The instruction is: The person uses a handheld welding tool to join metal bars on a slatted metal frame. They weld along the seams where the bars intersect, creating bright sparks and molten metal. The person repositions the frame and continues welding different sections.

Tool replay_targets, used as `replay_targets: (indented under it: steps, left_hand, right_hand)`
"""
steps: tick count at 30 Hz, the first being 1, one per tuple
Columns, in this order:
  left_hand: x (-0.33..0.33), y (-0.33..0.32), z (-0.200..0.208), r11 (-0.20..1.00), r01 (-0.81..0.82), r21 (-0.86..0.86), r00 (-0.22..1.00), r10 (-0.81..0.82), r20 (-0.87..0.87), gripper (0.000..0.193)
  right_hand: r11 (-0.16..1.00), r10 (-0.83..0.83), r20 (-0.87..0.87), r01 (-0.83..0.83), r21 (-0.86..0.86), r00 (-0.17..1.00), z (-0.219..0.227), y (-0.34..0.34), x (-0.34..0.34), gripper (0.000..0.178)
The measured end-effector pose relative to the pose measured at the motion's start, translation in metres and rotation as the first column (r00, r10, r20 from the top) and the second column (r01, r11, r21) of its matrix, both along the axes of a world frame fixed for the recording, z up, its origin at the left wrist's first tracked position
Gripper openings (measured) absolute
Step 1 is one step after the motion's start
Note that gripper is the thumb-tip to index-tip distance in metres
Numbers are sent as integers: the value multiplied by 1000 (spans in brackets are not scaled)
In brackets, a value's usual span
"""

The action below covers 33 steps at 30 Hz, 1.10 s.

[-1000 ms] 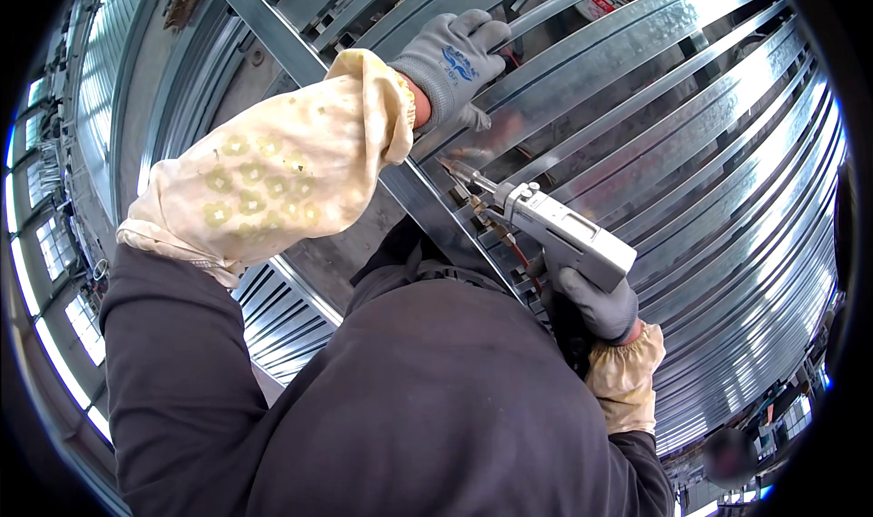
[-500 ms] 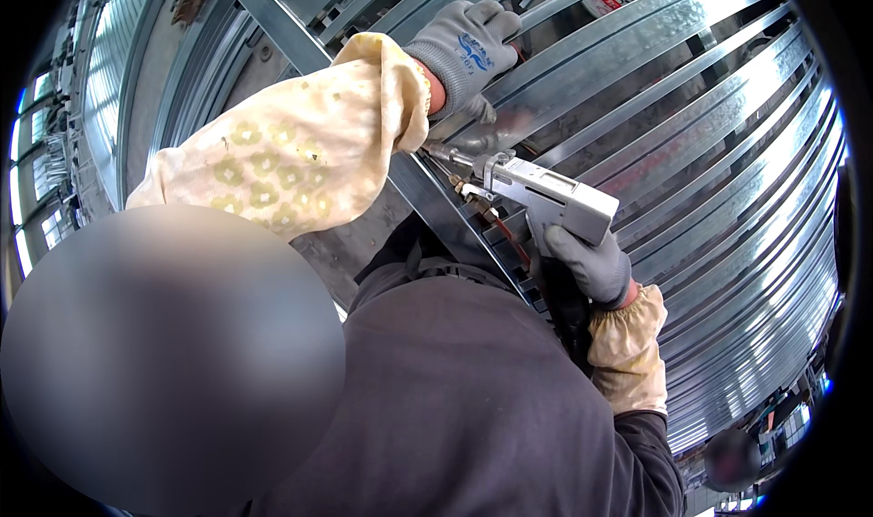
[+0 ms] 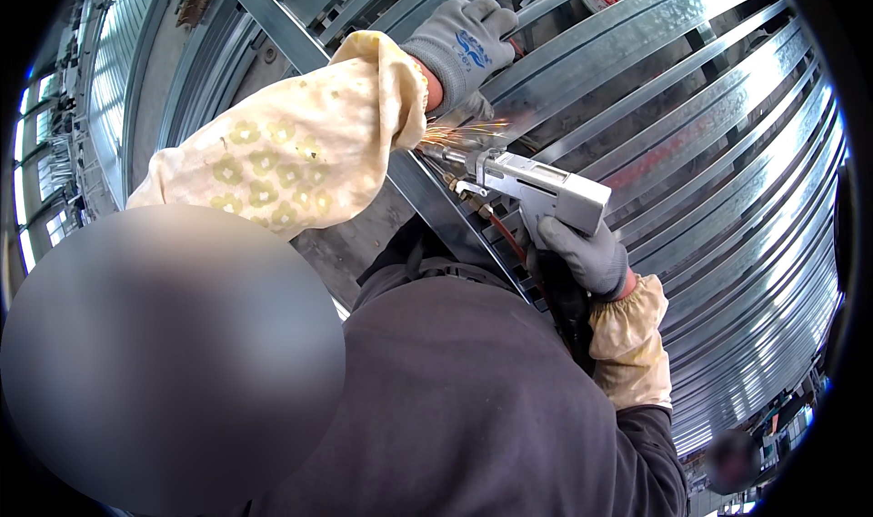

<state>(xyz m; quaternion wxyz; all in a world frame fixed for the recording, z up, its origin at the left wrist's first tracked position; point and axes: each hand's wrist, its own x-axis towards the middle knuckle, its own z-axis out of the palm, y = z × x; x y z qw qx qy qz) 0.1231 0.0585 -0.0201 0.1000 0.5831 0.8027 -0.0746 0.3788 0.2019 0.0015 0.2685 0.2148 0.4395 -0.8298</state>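
**Handheld torch sparking at a galvanised strip joint**

Right hand (image 3: 582, 258), grey glove, fingers wrapped tight round the grip of a silver pistol-style welding torch (image 3: 536, 185). Nozzle points up-left at the diagonal steel bar (image 3: 436, 199), and sparks (image 3: 459, 135) show right at the tip. A red hose and cable (image 3: 505, 235) hang from the underside of the gun body.

Left hand (image 3: 464, 40), also grey-gloved, rests on a galvanised steel strip (image 3: 582, 71) just above the spark point, fingers curled and close together over its edge. A yellow floral oversleeve (image 3: 291, 149) covers that forearm; a plainer cuff (image 3: 627, 340) covers the right wrist.

Handling, as a judgement: the torch looks rigid and moderately heavy, nose-loaded, with the trailing hose pulling on it. The pistol grip is the only sensible hold; the nozzle end will be hot. The strips look thin, springy and sharp-edged, and slick where zinc-coated, so best pinned flat near the joint, as the left hand does.

Curved ribbed strips (image 3: 727, 199) fill the background.
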Motion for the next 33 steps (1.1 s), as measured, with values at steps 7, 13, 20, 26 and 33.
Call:
replay_targets:
  steps: [7,13,20,26,33]
  left_hand:
    - [0,-1,-3,1000,2,13,1000,-1,-19,67]
    - [1,1,0,1000,-9,-21,1000,9,-12,66]
    - [-1,-2,-3,1000,1,31,1000,-1,-4,65]
    - [-2,-2,-7,999,8,54,1000,-8,3,66]
    - [-1,-1,-7,997,7,74,1000,-7,0,63]
  right_hand:
    - [1000,-3,44,5,-26,999,6,0,-4,53]
    - [1000,19,30,-19,-15,999,5,1,-4,53]
    - [1000,31,18,-32,1,999,3,1,0,48]
    - [994,93,-9,-93,66,996,6,3,1,46]
    - [984,37,-75,-23,179,997,8,-5,4,37]
